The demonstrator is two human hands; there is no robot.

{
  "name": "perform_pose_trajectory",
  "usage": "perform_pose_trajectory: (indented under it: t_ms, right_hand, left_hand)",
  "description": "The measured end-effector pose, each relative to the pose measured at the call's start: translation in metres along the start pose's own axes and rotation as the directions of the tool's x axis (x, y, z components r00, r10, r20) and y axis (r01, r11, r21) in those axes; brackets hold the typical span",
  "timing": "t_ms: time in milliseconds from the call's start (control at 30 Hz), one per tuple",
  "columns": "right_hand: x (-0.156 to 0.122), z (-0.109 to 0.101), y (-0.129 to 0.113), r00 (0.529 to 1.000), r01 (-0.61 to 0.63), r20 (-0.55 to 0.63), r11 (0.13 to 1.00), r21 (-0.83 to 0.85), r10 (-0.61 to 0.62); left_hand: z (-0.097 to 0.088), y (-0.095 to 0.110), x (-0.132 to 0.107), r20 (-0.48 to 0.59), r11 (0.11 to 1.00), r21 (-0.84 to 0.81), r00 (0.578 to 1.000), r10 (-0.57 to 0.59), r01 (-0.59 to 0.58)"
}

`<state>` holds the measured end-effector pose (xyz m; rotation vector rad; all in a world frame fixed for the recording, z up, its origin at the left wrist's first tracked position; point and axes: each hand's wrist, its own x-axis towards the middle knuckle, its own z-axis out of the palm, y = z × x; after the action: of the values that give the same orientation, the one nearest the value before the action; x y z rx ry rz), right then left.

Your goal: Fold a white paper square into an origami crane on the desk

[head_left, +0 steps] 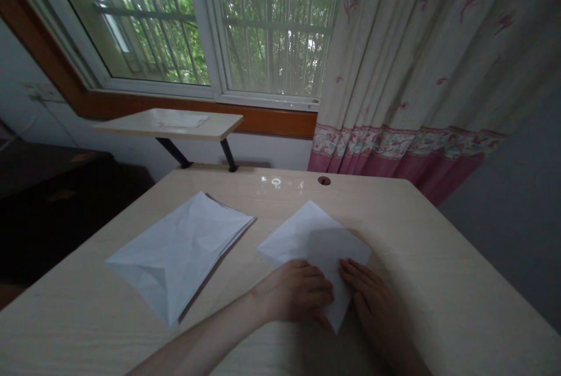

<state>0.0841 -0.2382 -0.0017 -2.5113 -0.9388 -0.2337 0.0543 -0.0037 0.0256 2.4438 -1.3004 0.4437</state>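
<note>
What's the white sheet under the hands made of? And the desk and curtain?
The white sheet looks like matte paper: it's thin, with crisp, straight edges. The desk could be wood or coated board, slightly glossy, because it shows bright reflections. The curtain seems like matte printed cloth, since it hangs in soft folds.

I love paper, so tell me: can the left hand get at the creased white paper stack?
Probably yes: the left hand is resting on the separate white sheet, but nothing seems to stand between it and the creased white paper stack.
</note>
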Motion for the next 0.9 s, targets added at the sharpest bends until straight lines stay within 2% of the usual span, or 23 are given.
perform_pose_trajectory:
  t_ms: [167,300,433,567,700,900]
  right_hand:
    - [0.001,-0.006,-0.003,0.996,-0.026,0.082,0.999,-0.018,0.028]
    - [0.003,-0.011,-0.009,0.992,-0.041,0.115,0.999,-0.023,0.044]
    - [0.004,-0.016,-0.015,0.988,-0.053,0.142,0.999,-0.006,0.053]
    - [0.004,-0.016,-0.018,0.988,-0.066,0.141,0.997,0.032,0.061]
    - [-0.001,-0.006,-0.016,0.994,-0.062,0.098,0.996,0.061,0.055]
    - [-0.011,0.010,-0.016,1.000,0.019,-0.017,0.996,0.088,-0.018]
  left_hand:
    - [0.000,-0.005,-0.001,-0.017,1.000,-0.008,0.999,-0.027,0.027]
    - [0.000,-0.007,-0.002,-0.143,0.978,-0.147,0.975,-0.167,0.146]
    - [0.002,-0.009,-0.004,-0.271,0.927,-0.229,0.895,-0.355,0.298]
    - [0.004,-0.011,-0.005,-0.321,0.856,-0.253,0.796,-0.513,0.450]
    - [0.006,-0.011,-0.004,-0.333,0.805,-0.271,0.733,-0.593,0.528]
    - [0.005,-0.015,-0.007,-0.329,0.732,-0.321,0.654,-0.681,0.601]
